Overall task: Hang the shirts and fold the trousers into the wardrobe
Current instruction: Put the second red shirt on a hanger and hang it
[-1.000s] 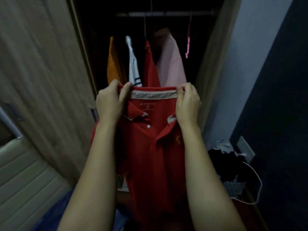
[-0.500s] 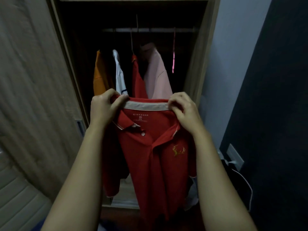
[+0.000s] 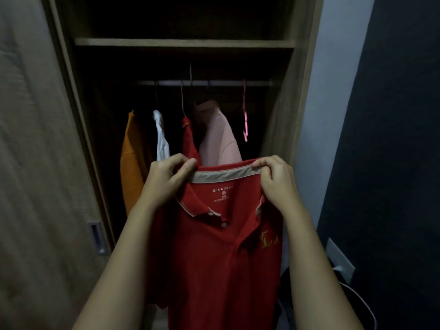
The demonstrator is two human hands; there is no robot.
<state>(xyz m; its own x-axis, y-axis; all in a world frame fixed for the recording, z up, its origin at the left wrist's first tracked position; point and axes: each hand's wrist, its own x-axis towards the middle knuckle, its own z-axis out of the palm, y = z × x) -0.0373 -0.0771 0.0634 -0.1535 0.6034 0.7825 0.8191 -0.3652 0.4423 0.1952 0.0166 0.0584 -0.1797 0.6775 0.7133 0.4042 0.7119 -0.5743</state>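
I hold a red polo shirt (image 3: pixel 221 258) with a beige inner collar band up in front of the open wardrobe (image 3: pixel 183 42). My left hand (image 3: pixel 164 181) pinches the collar's left end and my right hand (image 3: pixel 277 179) pinches its right end. The shirt hangs straight down between my forearms. Behind it, on the rail (image 3: pixel 204 82), hang an orange shirt (image 3: pixel 132 163), a white shirt (image 3: pixel 162 139), a second red shirt (image 3: pixel 189 139) and a pink shirt (image 3: pixel 217 139). An empty pink hanger (image 3: pixel 245 115) hangs at the rail's right end.
The wardrobe's sliding wooden door (image 3: pixel 42 163) with a recessed metal handle (image 3: pixel 96 238) stands at my left. A pale wall with a socket plate (image 3: pixel 339 262) and a white cable (image 3: pixel 359 303) is at my right, beside a dark panel (image 3: pixel 392 163).
My view has tilted upward, bringing the wardrobe shelf into sight. The red polo shirt stays gripped at the collar by both hands and now sits lower in the frame, a little to the right.
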